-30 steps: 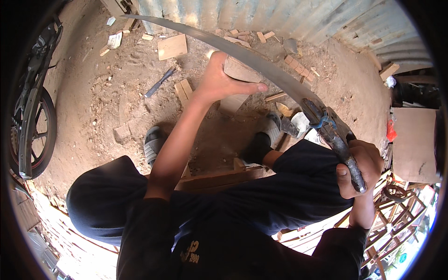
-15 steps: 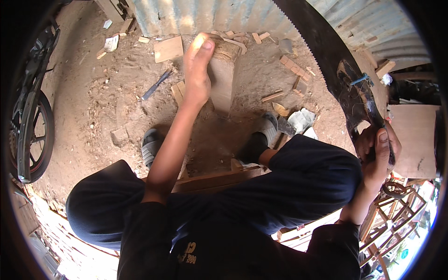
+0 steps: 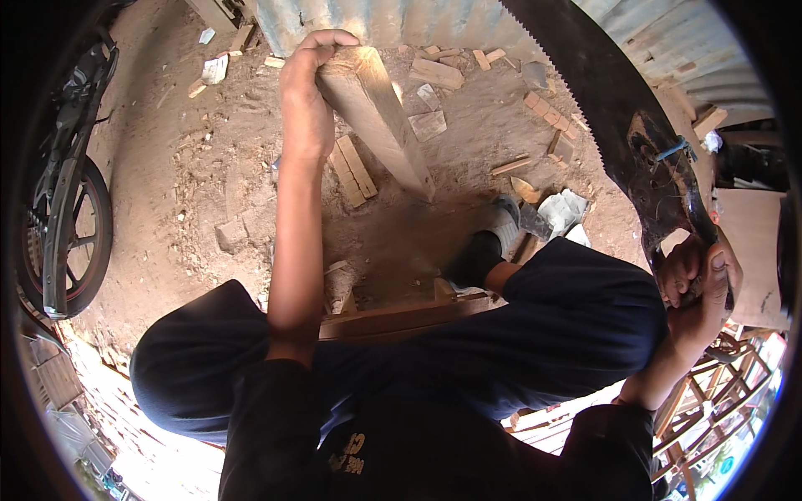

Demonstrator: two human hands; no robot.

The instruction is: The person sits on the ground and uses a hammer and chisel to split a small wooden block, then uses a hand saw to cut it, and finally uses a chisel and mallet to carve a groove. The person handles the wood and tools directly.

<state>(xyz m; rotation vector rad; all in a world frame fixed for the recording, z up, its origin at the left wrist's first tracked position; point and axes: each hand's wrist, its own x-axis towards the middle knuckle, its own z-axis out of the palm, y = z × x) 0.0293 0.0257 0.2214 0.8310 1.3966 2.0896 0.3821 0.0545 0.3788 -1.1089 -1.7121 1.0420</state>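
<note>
My left hand [image 3: 309, 100] grips a thick wooden block [image 3: 376, 117] by its upper end. The fingers curl over the top edge and left side, and the block leans, its lower end toward the ground between my feet. Off to the right, my right hand [image 3: 697, 275] is wrapped round the dark handle of a handsaw [image 3: 597, 100]. The saw's wide blade points up and away, its toothed edge facing left, toward the block but apart from it. A blue tie is wound round the handle near the blade.
Small wood offcuts [image 3: 547, 115] and two joined wooden strips [image 3: 352, 171] lie on the dirt floor. White crumpled paper [image 3: 564, 210] sits beside my right foot. A motorbike wheel [image 3: 79, 242] stands at left; a corrugated metal wall [image 3: 418, 21] runs along the back.
My left hand has moved left and tilted the wooden block, so its top now leans left. The right hand and saw have shifted slightly right in view.
</note>
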